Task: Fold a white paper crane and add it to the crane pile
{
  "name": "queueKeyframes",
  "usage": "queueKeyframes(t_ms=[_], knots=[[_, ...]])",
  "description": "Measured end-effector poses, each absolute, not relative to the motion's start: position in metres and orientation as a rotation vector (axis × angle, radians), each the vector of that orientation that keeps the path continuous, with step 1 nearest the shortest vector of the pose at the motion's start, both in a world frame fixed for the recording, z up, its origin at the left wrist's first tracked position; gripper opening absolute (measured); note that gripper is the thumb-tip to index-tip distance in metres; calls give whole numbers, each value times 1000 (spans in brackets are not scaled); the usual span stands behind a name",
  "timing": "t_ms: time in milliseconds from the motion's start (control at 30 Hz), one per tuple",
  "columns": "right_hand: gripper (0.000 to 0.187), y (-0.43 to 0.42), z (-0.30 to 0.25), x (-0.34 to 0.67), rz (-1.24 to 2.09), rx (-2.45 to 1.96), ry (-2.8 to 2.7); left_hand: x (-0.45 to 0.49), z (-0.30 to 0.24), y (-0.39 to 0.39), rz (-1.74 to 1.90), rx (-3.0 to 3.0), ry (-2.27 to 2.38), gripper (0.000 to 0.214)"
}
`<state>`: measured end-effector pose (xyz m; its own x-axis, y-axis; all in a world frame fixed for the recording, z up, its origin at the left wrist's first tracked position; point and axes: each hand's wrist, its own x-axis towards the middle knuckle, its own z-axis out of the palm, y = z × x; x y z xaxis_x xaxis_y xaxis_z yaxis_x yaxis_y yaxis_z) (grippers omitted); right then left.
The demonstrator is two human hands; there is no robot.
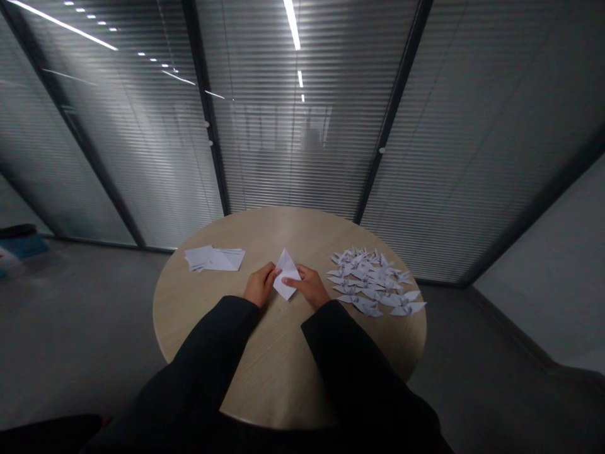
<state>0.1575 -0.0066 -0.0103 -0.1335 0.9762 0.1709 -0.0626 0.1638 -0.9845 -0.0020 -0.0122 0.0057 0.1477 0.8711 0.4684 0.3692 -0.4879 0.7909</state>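
Between my hands, over the middle of the table, is a folded sheet of white paper (286,270) in a pointed diamond shape, its long tip facing away from me. My left hand (259,282) pinches its left edge between thumb and fingers. On the other side my right hand (311,285) grips the right edge, with the thumb lying across the front of the paper. To the right of my right hand lies a spread of several folded white paper cranes (371,280). A loose stack of white paper sheets (215,258) rests left of my left hand.
All of this is on a round wooden table (265,378). Glass partitions with closed blinds (293,164) stand just behind its far edge. A dark-rimmed blue bin-like object (23,243) is on the floor at far left.
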Motion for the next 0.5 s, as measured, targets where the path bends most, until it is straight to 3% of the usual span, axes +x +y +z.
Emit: queueKeyframes(t_ms=[500], knots=[[40,-10,-8,158,1232,-979,-1326,-4,-7,0,1180,1683,1066,37]])
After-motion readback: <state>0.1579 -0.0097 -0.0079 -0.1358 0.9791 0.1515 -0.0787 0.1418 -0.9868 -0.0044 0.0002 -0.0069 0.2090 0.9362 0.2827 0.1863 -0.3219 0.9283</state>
